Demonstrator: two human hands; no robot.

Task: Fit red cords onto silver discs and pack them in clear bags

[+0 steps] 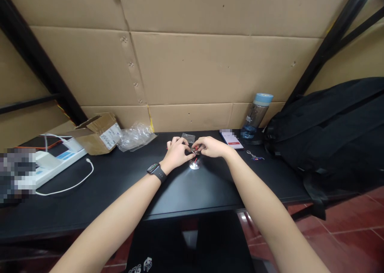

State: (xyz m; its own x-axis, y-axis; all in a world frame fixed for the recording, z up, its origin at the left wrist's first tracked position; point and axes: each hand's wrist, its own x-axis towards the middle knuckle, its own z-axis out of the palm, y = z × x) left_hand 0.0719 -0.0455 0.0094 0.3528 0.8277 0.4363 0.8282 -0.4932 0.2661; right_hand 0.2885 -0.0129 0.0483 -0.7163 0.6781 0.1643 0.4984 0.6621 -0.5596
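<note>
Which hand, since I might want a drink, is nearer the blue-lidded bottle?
Right. The right hand is left of the bottle; the left hand is farther left, past the right.

Black table (pixel 120 189) with cardboard box (pixel 99 135), clear plastic packaging (pixel 136 137), phone (pixel 231 139), keychain (pixel 255 157), white power strip (pixel 57 165).

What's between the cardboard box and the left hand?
Crumpled clear plastic right beside the cardboard box, then a short bare stretch of black tabletop up to the left hand. Head view shows it.
</note>
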